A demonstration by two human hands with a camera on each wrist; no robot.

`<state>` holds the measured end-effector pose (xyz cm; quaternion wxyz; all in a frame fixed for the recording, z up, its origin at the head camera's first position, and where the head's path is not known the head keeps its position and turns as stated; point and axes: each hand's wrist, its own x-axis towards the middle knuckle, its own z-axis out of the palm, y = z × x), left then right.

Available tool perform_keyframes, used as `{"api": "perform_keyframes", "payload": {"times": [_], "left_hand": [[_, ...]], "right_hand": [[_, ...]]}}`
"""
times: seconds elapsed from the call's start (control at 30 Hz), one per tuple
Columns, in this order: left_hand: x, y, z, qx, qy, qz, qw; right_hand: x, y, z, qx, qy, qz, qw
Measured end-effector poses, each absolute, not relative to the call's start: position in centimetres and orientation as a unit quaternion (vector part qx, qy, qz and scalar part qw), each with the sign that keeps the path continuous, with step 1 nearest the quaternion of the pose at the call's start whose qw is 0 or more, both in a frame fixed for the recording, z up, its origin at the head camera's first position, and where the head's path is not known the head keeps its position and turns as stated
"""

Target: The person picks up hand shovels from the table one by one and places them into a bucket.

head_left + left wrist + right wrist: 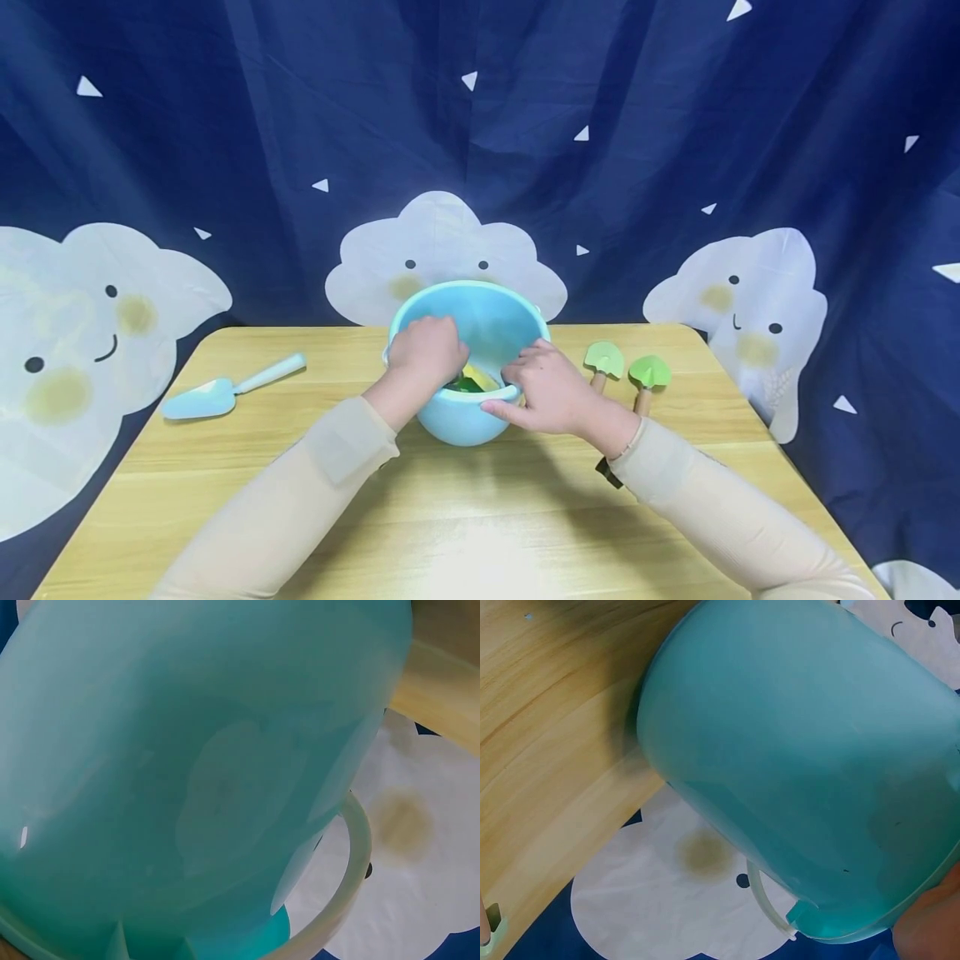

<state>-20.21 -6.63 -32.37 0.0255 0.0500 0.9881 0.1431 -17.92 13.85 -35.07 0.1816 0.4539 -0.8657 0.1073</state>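
A light blue bucket [465, 417] stands at the middle of the table, its mouth tipped toward me. My left hand [429, 354] is curled over the near left rim, with the fingertips hidden inside. At the near right rim, my right hand [551, 387] grips the edge, thumb outside and fingers inside. Green and yellow things [476, 381] lie in the bucket, partly covered by the left hand. In the left wrist view the bucket's outer wall [225, 765] fills most of the picture, beside its pale handle [356, 855]. The right wrist view catches the bucket wall [795, 750] and part of the right hand [930, 922].
A light blue toy trowel [232, 392] lies on the left of the wooden table [262, 475]. Two small green tools, a broad shovel [604, 359] and a pointed spade [649, 372], lie right of the bucket. A dark blue cloud-print curtain [525, 167] hangs behind.
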Motion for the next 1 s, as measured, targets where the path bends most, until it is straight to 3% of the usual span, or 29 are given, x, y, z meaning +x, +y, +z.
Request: {"api": "perform_keyframes", "payload": {"times": [0.57, 0.83, 1.0], "left_hand": [[-19.9, -7.5, -32.3, 0.082, 0.970, 0.201, -0.109], [-19.9, -8.8, -31.5, 0.097, 0.963, 0.205, -0.148], [-19.8, -9.7, -30.8, 0.115, 0.957, 0.222, -0.145]], "right_hand": [[-18.1, 14.0, -35.3, 0.456, -0.864, 0.108, 0.184], [-18.1, 13.9, -35.2, 0.456, -0.864, 0.109, 0.183], [-18.1, 13.9, -35.1, 0.456, -0.865, 0.105, 0.183]]}}
